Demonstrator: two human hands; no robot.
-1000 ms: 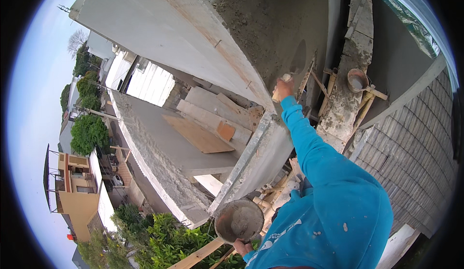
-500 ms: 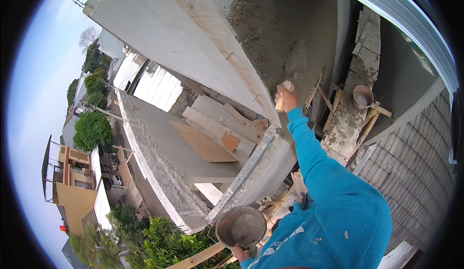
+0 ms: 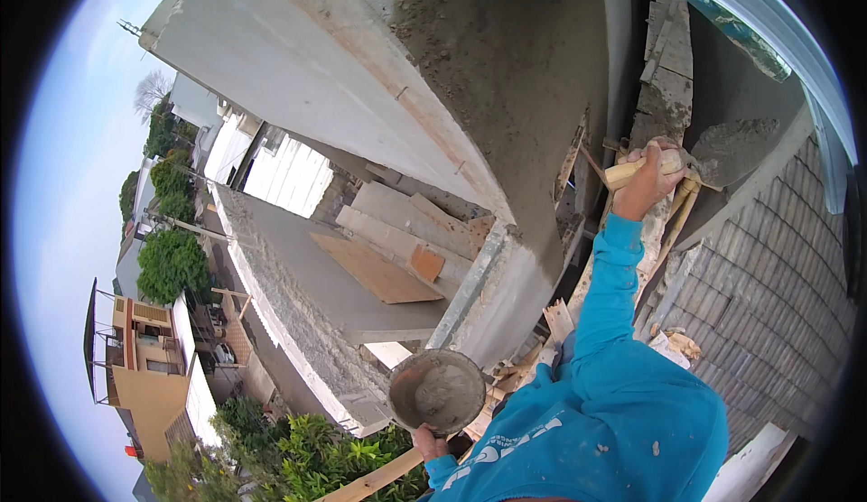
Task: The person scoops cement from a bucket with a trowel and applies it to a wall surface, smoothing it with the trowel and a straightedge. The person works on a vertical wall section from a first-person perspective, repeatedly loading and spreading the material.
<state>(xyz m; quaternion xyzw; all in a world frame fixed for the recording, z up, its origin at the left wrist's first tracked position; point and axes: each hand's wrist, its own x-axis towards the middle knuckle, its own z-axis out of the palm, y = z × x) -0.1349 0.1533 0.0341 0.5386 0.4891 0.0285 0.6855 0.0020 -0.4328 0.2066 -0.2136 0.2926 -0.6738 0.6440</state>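
Observation:
My right hand [image 3: 648, 181] grips the pale wooden handle [image 3: 621, 173] of a trowel, its grey blade [image 3: 736, 150] out to the right over the scaffold planks and dark recess. My left hand [image 3: 431, 441] holds the rim of a mortar-crusted bucket [image 3: 436, 390] with wet grey mortar inside. Left of the trowel is a sloped, grey-rendered surface [image 3: 519, 96], rough near its upper part. The second small bucket on the planks is hidden behind my right hand and the trowel.
A narrow scaffold plank [image 3: 664, 69] runs along the wall on bamboo poles. Concrete ledges [image 3: 298, 285] and loose boards [image 3: 379, 267] lie left. A tiled roof [image 3: 759, 276] is at right, a metal gutter [image 3: 777, 14] above. Trees [image 3: 172, 263] and houses lie far below.
My right hand has swung rightward with the trowel, from the rendered surface to over the planks, covering the small bucket there. My left hand and its bucket have shifted slightly upward and left.

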